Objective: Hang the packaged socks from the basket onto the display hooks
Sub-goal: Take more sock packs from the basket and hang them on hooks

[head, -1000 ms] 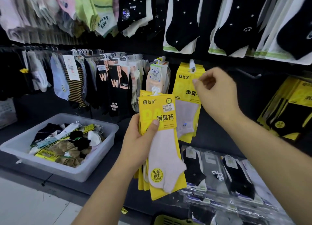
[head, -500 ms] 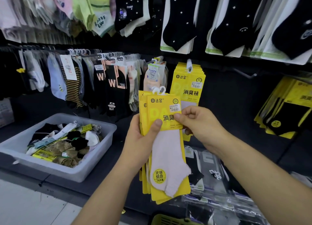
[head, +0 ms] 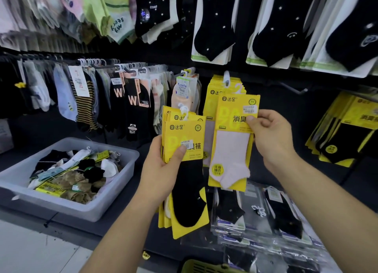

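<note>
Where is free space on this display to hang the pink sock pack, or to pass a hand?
Free: the dark panel round the bare hook, between the hanging yellow packs and the black-sock packs. Crowded: the left rail and the shelf of clear bags.

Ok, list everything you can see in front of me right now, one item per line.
pink sock pack: one, yellow card, pale pink sock, pinched by right hand in front of hung packs
black sock stack: several, yellow cards, gripped by left hand
hung yellow packs: several, on hook behind
tub: one, grey, lower left, holding loose socks
bagged socks: several, black in clear bags, shelf below
black dotted socks: a row, top right
empty hook: one, dark, right of hung packs
left hand: one
right hand: one
</note>
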